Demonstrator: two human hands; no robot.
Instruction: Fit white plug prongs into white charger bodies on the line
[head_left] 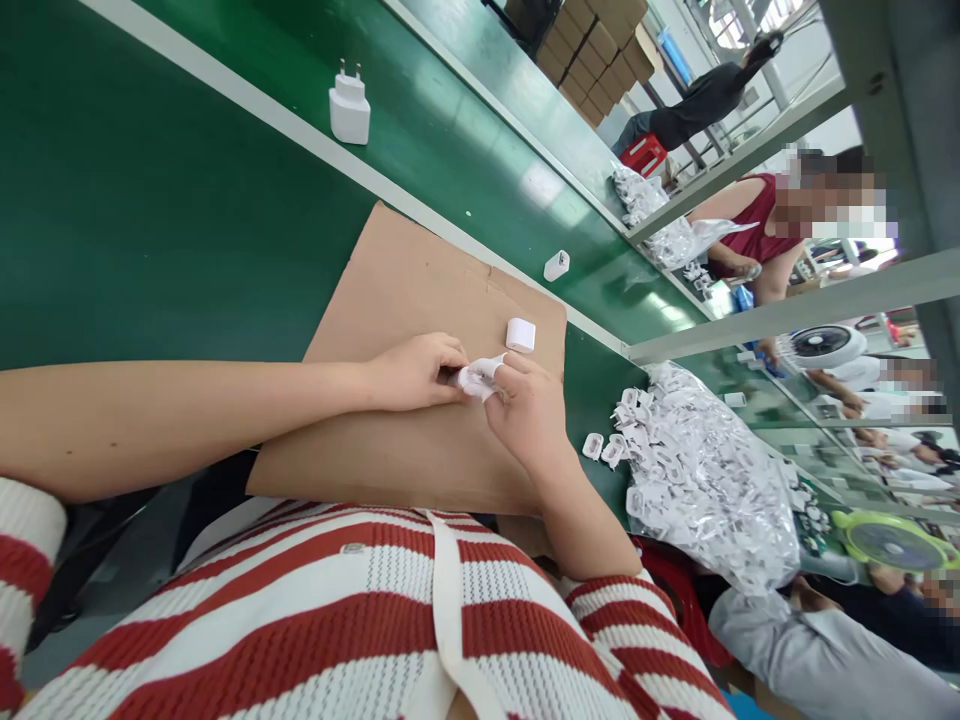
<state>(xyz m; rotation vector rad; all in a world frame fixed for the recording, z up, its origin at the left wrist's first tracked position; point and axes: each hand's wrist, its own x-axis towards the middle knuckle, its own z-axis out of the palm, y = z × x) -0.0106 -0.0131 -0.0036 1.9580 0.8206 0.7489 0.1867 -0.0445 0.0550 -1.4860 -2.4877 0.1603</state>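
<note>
Over a brown cardboard sheet [420, 290], my left hand [420, 372] and my right hand [529, 408] meet at a small white plastic part [472, 380]. The left fingertips pinch its left end, while the right thumb and fingers close on it from the other side. White covering seems to wrap some right fingertips, so the part's exact shape is hard to make out. Just beyond my right hand, a white charger housing [520, 335] rests on the cardboard. Past the pale strip, another white charger piece [556, 265] lies on the green surface.
A white plug adapter [349, 112] with two pins stands on the green belt. To the right sits a large clear bag of white parts [705, 470], with loose white parts [604, 448] beside it. Metal frame posts [795, 295] cross the right side; several co-workers sit beyond.
</note>
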